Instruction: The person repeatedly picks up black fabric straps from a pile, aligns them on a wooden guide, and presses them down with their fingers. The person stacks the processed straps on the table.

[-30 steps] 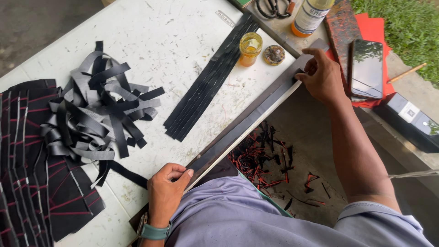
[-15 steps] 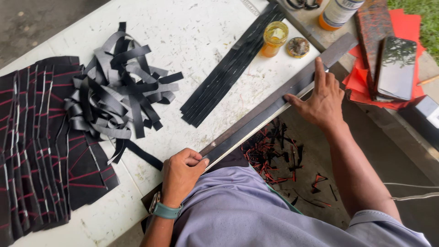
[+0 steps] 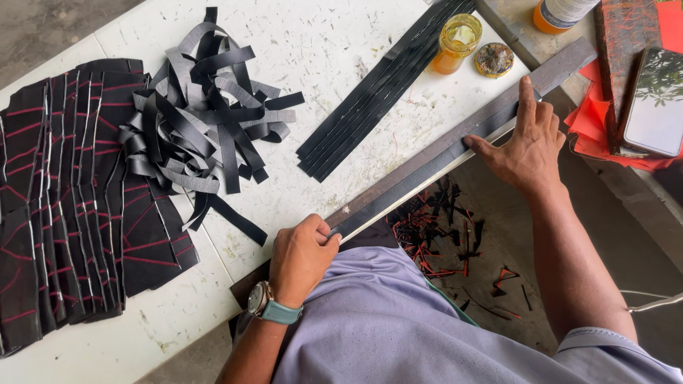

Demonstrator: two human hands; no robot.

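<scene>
Your left hand [image 3: 302, 256] pinches the black strip [image 3: 420, 174]; the right hand [image 3: 526, 146] presses flat, fingers spread. Uneven pull may slide it off the worktop [image 3: 320, 50] edge.

Soft, even daylight brightens the white tabletop [image 3: 341, 43], casting faint shadows, with sharp focus and slight wide-angle stretching at the edges.

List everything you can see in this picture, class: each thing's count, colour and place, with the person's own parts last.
Table: one, white, centre.
Bar: one, dark, along the table's near edge.
Loose strips: a tangled pile, black and grey, upper left.
Flat strips: one bundle, black, mid-table.
Panels: a stack, black with red lines, far left.
Jar: one, amber, top.
Lid: one, beside the jar.
Phone: one, right edge.
Scraps: many, black and red, on the ground.
Left hand: on the bar's near end.
Right hand: on its far part.
</scene>
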